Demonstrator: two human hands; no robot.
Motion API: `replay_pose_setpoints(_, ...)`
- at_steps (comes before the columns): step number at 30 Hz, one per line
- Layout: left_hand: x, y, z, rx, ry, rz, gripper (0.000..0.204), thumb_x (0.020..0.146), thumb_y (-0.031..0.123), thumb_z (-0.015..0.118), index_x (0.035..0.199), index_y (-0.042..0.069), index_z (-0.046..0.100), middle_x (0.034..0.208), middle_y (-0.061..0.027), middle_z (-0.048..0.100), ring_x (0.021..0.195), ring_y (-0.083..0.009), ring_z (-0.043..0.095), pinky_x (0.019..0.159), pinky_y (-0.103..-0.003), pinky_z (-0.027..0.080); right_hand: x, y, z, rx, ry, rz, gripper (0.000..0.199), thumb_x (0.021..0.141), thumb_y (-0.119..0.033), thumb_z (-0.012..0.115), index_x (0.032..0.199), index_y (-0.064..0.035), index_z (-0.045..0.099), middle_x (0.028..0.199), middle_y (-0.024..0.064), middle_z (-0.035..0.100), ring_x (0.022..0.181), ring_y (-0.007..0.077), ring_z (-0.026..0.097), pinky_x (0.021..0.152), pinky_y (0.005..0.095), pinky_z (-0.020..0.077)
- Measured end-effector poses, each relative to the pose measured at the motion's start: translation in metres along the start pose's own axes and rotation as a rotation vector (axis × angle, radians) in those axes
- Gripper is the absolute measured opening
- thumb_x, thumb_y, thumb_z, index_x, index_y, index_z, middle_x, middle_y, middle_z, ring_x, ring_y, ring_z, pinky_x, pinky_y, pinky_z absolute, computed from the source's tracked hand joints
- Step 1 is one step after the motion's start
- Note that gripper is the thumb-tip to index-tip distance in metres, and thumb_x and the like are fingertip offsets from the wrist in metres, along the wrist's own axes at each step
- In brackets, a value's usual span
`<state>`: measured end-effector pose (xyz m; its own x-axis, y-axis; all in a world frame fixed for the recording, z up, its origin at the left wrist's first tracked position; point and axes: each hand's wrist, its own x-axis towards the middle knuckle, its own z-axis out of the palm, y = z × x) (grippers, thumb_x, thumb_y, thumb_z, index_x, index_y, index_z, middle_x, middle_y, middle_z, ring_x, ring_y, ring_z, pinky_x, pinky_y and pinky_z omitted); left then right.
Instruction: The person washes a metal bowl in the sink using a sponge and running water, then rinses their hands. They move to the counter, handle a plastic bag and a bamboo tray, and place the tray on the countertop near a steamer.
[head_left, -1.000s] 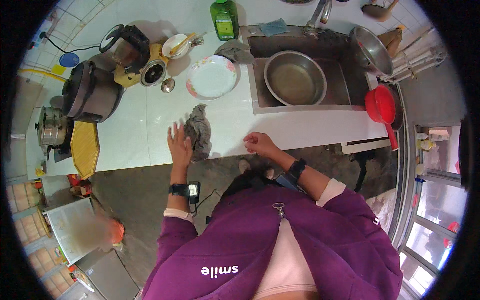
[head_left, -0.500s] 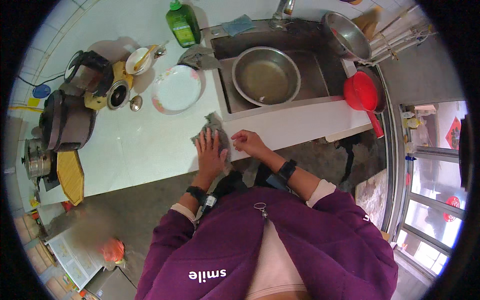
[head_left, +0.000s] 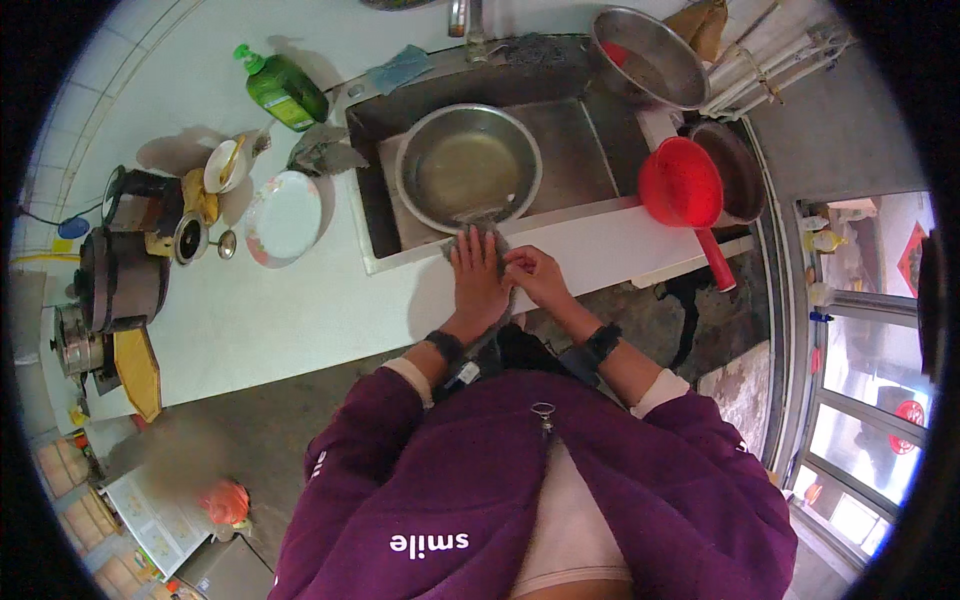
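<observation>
A grey cloth (head_left: 503,262) lies on the white counter's front strip, just before the sink. My left hand (head_left: 478,285) rests flat on it with the fingers stretched out, covering most of it. Close beside it on the right, my right hand (head_left: 540,278) has its fingers curled together at the cloth's edge; whether they pinch the cloth is hidden. Directly beyond the hands, a wide metal basin (head_left: 410,180) holding cloudy water stands in the sink (head_left: 590,160).
A floral plate (head_left: 285,220), a green soap bottle (head_left: 285,92) and a crumpled grey rag (head_left: 325,150) stand left of the sink. Pots (head_left: 125,280) are farther left. To the right are a red dipper (head_left: 680,185) with its handle over the edge and a metal bowl (head_left: 650,60).
My left hand has moved right with the grey cloth along the counter, up to the sink's front edge. My right hand has shifted right too and now sits closer to the left. The view has shifted.
</observation>
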<state>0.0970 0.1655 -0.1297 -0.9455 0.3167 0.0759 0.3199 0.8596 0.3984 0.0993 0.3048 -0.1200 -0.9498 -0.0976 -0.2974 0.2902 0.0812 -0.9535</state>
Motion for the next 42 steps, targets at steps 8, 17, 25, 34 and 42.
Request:
replay_pose_setpoints(8,0.062,0.053,0.034,-0.077,0.009,0.150,0.053,0.083,0.017,0.048,0.130,-0.001,0.031,0.137,-0.0201,0.027,0.128,-0.0349,0.023,0.104,-0.046,0.016,0.002,0.006,-0.056,-0.206,0.229,-0.253,0.035,0.074,-0.006,0.060,0.108,-0.0035,0.053,0.100,0.0118,0.053,0.086,0.0196,0.056,0.070,0.0284,0.0503)
replay_pose_setpoints(17,0.081,0.018,-0.003,-0.908,-0.050,-0.235,0.029,0.092,0.022,0.044,0.111,0.002,0.051,0.104,-0.0138,0.057,0.093,-0.0287,0.056,0.082,-0.035,0.043,0.029,-0.018,-0.044,-0.189,0.214,-0.315,0.059,0.071,-0.001,0.056,0.128,-0.0116,0.040,0.121,0.0124,0.034,0.111,0.0239,0.040,0.080,0.0325,0.0473)
replay_pose_setpoints(25,0.096,-0.023,-0.027,-1.656,-0.153,-0.733,0.042,0.092,0.039,0.040,0.111,0.003,0.049,0.096,-0.0070,0.056,0.088,-0.0180,0.055,0.071,-0.032,0.048,0.066,-0.036,-0.020,0.100,0.022,-0.019,0.051,0.079,-0.011,0.059,0.127,-0.0078,0.041,0.109,0.0083,0.050,0.099,0.0193,0.050,0.079,0.0292,0.0462)
replay_pose_setpoints(34,0.118,-0.055,0.003,-1.924,-0.336,-0.833,0.050,0.087,0.047,0.047,0.117,0.008,0.038,0.111,-0.0094,0.048,0.091,-0.0205,0.053,0.072,-0.039,0.048,0.103,-0.017,0.013,0.118,0.083,0.124,0.049,0.081,-0.019,0.063,0.122,-0.0027,0.043,0.105,0.0071,0.054,0.091,0.0146,0.053,0.073,0.0270,0.0455)
replay_pose_setpoints(42,0.124,-0.062,0.000,-1.478,-0.144,-0.819,0.041,0.081,0.029,0.061,0.113,0.009,0.044,0.103,-0.0047,0.050,0.089,-0.0148,0.050,0.069,-0.030,0.042,0.139,-0.014,-0.020,0.092,0.093,-0.011,0.035,0.072,-0.007,0.065,0.106,0.0004,0.056,0.088,0.0041,0.058,0.080,0.0116,0.053,0.070,0.0238,0.0432)
